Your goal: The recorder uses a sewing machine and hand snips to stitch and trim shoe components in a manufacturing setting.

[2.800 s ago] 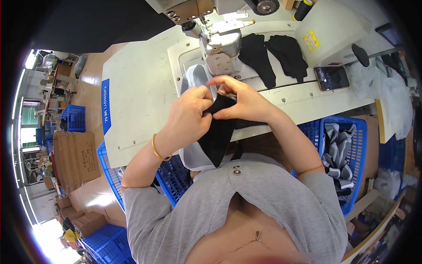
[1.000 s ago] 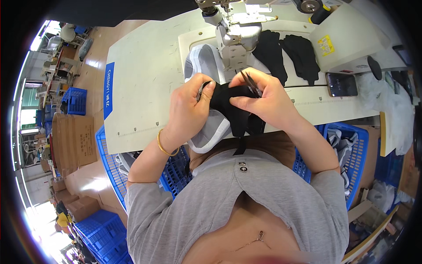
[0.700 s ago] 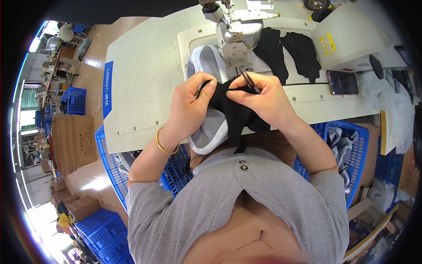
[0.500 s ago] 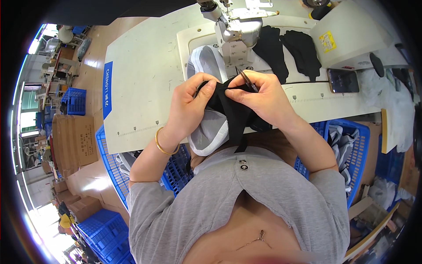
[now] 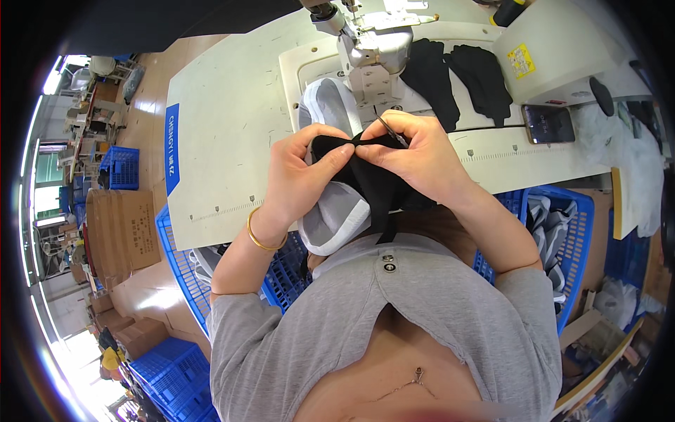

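Observation:
My left hand (image 5: 299, 169) pinches the edge of a piece of black fabric (image 5: 380, 186) between thumb and forefinger. My right hand (image 5: 429, 155) pinches the same edge, its fingertips almost touching the left ones. Tucked in the right hand is a slim dark pointed tool (image 5: 385, 126); whether snips or tweezers I cannot tell. A grey fabric piece with a white band (image 5: 344, 235) hangs beside the black fabric, under my left hand, partly hidden by it. Just beyond my hands stands a sewing machine (image 5: 373, 70).
Two stacks of black fabric pieces (image 5: 481, 81) lie right of the machine. A phone (image 5: 548, 125) rests on the table (image 5: 225, 141) at the right. Blue baskets (image 5: 573, 239) holding grey pieces stand below both sides of the table. A cardboard box (image 5: 126, 228) sits on the floor at left.
My two hands have come closer together, fingertips nearly meeting on the black fabric. The left thumb has shifted right. The view has tilted slightly.

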`<state>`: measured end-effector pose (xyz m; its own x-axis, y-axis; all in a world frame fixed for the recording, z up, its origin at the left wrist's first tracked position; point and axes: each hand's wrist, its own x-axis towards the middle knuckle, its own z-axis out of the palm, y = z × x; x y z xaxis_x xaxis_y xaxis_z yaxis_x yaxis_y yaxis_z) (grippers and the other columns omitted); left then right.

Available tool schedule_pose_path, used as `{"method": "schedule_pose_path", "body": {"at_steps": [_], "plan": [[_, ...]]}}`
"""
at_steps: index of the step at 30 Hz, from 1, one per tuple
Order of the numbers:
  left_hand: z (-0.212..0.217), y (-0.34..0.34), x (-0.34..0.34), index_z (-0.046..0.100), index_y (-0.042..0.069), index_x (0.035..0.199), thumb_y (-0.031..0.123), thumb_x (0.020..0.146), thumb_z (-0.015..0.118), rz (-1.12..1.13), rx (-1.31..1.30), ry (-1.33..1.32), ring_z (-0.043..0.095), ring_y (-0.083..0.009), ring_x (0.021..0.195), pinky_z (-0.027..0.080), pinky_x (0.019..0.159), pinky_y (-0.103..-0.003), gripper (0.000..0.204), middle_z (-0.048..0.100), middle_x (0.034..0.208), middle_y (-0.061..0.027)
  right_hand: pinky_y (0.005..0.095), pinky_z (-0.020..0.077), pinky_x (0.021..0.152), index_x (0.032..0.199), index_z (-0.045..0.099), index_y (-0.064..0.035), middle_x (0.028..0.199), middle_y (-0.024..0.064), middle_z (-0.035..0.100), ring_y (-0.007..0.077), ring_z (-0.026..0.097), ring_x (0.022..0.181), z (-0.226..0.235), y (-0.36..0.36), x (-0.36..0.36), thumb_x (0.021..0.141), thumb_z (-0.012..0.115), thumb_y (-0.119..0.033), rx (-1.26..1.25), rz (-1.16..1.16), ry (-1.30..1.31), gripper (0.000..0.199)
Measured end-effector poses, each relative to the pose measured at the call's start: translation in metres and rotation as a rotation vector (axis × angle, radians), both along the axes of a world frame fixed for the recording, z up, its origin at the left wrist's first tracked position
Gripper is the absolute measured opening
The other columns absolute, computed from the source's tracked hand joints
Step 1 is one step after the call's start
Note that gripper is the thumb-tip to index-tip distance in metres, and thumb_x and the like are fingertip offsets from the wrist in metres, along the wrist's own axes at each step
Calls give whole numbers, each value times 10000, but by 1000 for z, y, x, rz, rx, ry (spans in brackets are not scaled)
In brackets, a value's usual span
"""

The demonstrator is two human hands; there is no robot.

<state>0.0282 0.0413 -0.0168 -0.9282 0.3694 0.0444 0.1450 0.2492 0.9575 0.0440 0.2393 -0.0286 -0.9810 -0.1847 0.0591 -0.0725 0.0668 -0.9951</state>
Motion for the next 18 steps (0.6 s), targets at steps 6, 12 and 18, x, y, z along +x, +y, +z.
{"method": "schedule_pose_path", "body": {"at_steps": [6,12,18], "plan": [[-1,-5,3,676,1,921,61,869,693,32,51,6,530,-14,690,431,606,-181,80,631,753,34,253,479,678,879,657,36,783,59,666,79,578,728,2,19,6,794,726,-117,110,-47,-96,189],[0,-6,4,674,-6,925,50,869,690,17,54,79,532,-23,710,429,620,-184,80,632,790,19,258,456,746,858,658,27,797,44,664,95,574,795,-13,21,6,801,730,-127,30,-166,97,180],[0,-9,5,673,-9,927,43,873,682,-6,34,145,547,-47,731,440,647,-203,76,635,798,-5,243,458,702,849,670,26,780,30,660,74,563,756,-10,20,8,813,738,-125,-119,-116,-96,170]]}}
